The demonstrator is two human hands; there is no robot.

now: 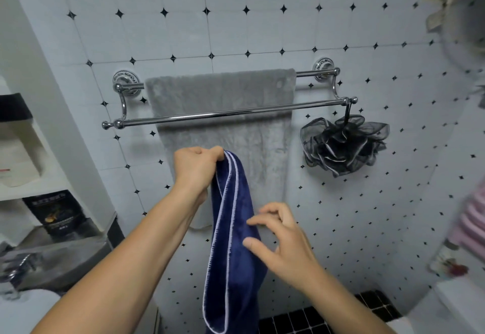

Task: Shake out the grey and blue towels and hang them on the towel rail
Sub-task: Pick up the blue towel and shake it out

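A grey towel [223, 92] hangs over the back bar of a chrome double towel rail [309, 104] on the tiled wall. The front bar crosses in front of it and is bare. Below the rail, my left hand [195, 167] is shut on the top corner of a dark blue towel [233, 260] with a pale edge, which hangs down folded lengthwise. My right hand [280, 241] is lower and to the right, fingers apart, with thumb and fingertips touching the blue towel's right side.
A black mesh bath sponge [343, 144] hangs from the right end of the front bar. White shelves [29, 165] with paper goods and a dark packet stand at the left. A black tiled floor [315, 315] shows below.
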